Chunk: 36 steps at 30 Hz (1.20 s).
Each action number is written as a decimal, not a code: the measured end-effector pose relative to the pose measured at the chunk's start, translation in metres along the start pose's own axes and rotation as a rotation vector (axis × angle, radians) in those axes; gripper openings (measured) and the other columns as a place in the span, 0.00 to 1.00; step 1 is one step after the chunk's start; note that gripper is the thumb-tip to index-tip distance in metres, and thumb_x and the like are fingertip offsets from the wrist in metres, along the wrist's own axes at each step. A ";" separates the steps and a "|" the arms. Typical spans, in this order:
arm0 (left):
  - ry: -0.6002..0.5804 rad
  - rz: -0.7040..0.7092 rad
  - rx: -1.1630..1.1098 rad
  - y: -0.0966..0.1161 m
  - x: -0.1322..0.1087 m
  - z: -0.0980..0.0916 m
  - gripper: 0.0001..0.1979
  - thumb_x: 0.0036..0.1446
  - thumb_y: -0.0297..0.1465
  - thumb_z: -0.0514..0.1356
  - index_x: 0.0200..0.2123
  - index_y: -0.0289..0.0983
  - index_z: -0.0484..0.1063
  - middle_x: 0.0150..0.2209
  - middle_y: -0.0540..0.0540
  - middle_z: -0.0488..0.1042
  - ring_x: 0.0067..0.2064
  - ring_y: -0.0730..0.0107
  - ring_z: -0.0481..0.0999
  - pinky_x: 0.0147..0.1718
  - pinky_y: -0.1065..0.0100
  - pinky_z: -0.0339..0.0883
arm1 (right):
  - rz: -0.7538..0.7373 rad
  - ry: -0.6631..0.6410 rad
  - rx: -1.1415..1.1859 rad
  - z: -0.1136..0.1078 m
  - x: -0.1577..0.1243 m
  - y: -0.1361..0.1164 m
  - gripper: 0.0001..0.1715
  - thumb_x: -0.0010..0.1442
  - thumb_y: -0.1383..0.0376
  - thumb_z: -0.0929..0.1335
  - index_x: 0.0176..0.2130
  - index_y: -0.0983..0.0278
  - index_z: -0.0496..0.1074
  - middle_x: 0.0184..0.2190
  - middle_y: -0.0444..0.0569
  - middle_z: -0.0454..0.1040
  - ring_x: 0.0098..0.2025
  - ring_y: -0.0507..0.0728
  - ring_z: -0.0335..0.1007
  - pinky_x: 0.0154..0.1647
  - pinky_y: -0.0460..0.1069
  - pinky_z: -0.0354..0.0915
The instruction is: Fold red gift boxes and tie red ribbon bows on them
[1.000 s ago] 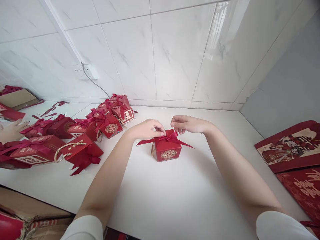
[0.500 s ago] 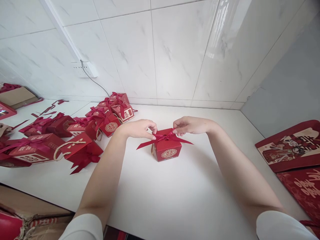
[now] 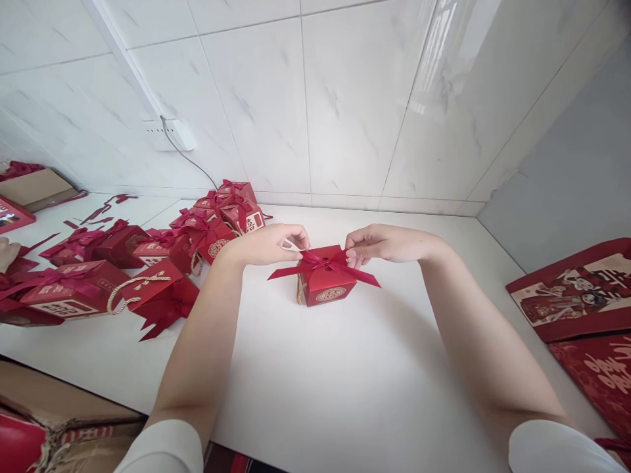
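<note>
A small red gift box (image 3: 329,293) with a round gold emblem stands on the white table, a rope handle (image 3: 300,289) at its left side. Across its top lies a red ribbon bow (image 3: 323,261), its two tails spreading left and right. My left hand (image 3: 279,244) pinches the bow's left loop between thumb and finger. On the other side, my right hand (image 3: 377,243) has its fingers closed on the right loop. Both hands are just above the box top; the fingertips of the right are partly hidden by the ribbon.
Several finished-looking red boxes (image 3: 162,249) with bows crowd the left of the table (image 3: 315,394). Another person's hand (image 3: 7,255) shows at the left edge. Red printed bags (image 3: 582,289) stand at right. Cardboard boxes (image 3: 93,407) sit below the front left edge. A tiled wall closes the back.
The bow's loops are pulled a little wider apart, and my right hand has shifted slightly right. The box looks tipped or shifted slightly away. The other person's hand has moved at the left edge.
</note>
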<state>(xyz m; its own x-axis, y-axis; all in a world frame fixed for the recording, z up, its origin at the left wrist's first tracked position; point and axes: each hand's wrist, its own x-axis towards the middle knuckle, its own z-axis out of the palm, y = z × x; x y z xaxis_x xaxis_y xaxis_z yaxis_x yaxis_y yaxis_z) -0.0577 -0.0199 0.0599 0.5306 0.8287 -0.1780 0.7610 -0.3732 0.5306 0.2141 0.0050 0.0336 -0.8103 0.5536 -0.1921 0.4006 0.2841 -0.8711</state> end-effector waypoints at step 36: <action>-0.114 -0.021 -0.103 -0.013 0.021 0.014 0.14 0.53 0.38 0.58 0.41 0.39 0.74 0.39 0.46 0.76 0.39 0.68 0.73 0.37 0.69 0.65 | -0.391 0.112 -0.835 0.089 0.018 -0.033 0.18 0.53 0.79 0.62 0.37 0.63 0.75 0.46 0.51 0.74 0.53 0.61 0.64 0.53 0.57 0.58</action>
<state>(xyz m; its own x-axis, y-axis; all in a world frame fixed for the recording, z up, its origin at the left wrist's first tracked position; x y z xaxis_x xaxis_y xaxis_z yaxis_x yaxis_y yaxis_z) -0.0511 -0.0035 0.0380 0.5584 0.7809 -0.2800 0.7331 -0.3065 0.6071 0.1482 -0.0639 0.0193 -0.9241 0.3596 0.1293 0.3209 0.9140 -0.2482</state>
